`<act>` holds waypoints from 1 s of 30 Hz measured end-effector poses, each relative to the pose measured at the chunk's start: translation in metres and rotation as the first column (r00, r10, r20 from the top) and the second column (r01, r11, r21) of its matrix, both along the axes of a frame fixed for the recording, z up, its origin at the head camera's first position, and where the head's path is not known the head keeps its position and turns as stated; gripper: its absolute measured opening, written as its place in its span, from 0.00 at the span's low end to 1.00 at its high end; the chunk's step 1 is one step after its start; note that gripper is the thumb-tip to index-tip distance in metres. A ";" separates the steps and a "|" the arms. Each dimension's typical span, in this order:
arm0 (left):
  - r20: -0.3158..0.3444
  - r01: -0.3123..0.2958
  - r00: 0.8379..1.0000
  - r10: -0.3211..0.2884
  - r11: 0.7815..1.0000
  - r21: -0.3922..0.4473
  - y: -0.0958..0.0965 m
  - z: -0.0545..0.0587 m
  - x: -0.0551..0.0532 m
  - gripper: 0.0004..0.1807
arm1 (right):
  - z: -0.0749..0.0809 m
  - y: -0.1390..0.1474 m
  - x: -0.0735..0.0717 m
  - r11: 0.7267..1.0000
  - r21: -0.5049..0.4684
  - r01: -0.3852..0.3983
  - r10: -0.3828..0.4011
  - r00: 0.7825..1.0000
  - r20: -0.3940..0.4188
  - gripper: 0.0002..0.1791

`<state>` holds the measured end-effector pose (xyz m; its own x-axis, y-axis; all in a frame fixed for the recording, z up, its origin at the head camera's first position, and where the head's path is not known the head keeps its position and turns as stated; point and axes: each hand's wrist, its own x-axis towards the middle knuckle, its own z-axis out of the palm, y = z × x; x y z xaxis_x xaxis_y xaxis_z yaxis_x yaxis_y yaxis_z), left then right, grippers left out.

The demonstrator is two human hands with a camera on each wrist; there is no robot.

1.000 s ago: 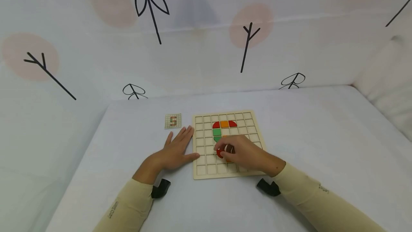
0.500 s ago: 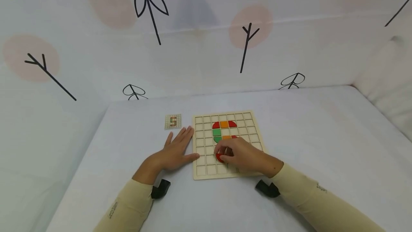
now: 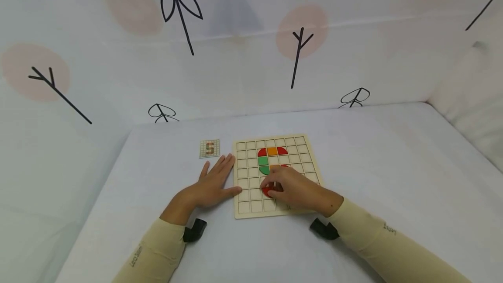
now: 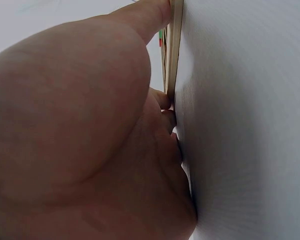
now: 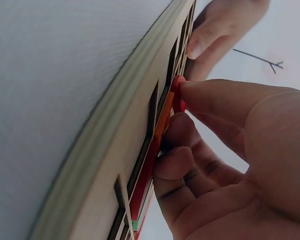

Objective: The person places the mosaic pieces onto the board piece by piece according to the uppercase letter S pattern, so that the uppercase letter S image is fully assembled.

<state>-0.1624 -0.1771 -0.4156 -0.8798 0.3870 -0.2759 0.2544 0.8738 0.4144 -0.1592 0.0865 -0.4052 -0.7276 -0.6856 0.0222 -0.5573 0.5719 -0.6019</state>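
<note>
A wooden grid board [image 3: 244, 207] lies on the white cloth. My left hand [image 3: 212, 187] rests flat beside its left edge, fingers spread, thumb on the rim. Over the lower middle cells, my right hand [image 3: 296, 190] pinches a rounded red tile [image 3: 266, 191] between thumb and fingers. In the right wrist view this red tile [image 5: 178, 95] tilts up beside an orange tile [image 5: 163, 120] and a darker red one [image 5: 144, 185] set in the board. Farther up sit an orange tile [image 3: 272, 151], red corner tiles [image 3: 262, 152] and green tiles [image 3: 263, 160]. My right hand hides part of the pattern.
A small card [image 3: 210, 148] printed with a grid and an S-shaped coloured figure lies left of the board, just beyond my left fingertips. White cloth [image 3: 377, 156] covers the table, and a patterned cloth wall [image 3: 243, 77] rises behind it.
My right hand has come down slightly onto the board, its fingers drawing closer around the red tile; the orange tile beside it is now covered. My left hand has stayed put.
</note>
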 end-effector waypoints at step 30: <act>-0.102 -0.084 0.990 0.093 0.992 0.095 0.008 0.016 0.011 0.43 | 0.022 0.042 0.001 0.958 0.060 0.282 -0.260 0.936 -0.238 0.24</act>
